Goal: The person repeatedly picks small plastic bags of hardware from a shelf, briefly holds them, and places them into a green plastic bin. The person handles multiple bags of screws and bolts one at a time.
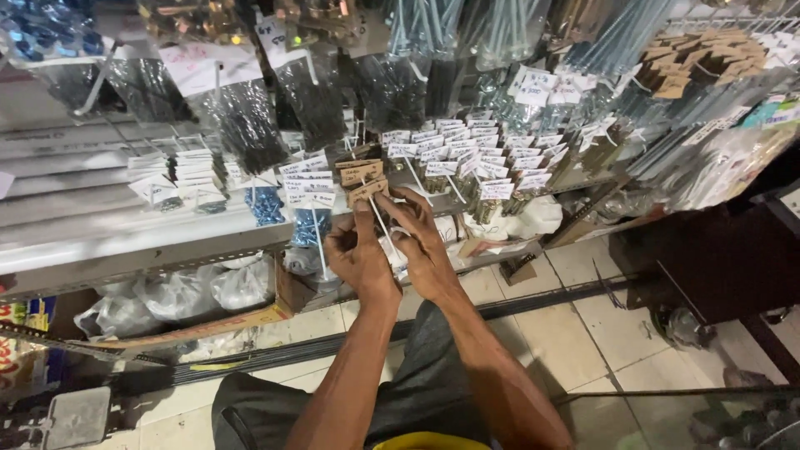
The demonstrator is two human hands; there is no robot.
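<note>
Hardware shelving fills the background, hung with bagged bolts and paper tags. We note a brown cardboard tag (364, 185) pinched at the fingertips of both hands, just above them, at the shelf (150, 242) edge. Left hand (358, 258) grips its lower end; right hand (421, 242) closes on its right side and a thin white strip (383, 223) running down between the hands. Below: tiled floor (583, 333), long dark rods (292, 350).

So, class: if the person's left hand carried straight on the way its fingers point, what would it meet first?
The left hand points up and away, so it would probably first meet the brown cardboard tag at its fingertips, then the hanging white-tagged packets; depth is unclear.
</note>
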